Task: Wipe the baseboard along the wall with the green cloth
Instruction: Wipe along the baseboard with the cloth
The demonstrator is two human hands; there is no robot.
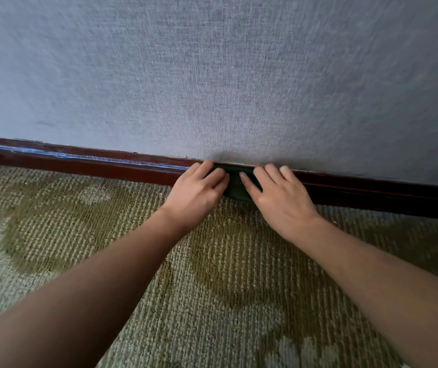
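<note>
A dark red-brown baseboard (93, 166) runs along the foot of the grey wall, sloping down to the right. A dark green cloth (235, 185) lies folded against the baseboard near the middle of the view. My left hand (199, 191) presses on the cloth's left part with fingers extended over it. My right hand (279, 193) presses flat on the cloth's right part, fingertips reaching the baseboard's top edge. Most of the cloth is hidden under both hands.
The grey textured wall (212, 75) fills the upper half. A green patterned carpet (212, 274) covers the floor below the baseboard. A thin pale blue streak (66, 154) runs along the baseboard's left stretch.
</note>
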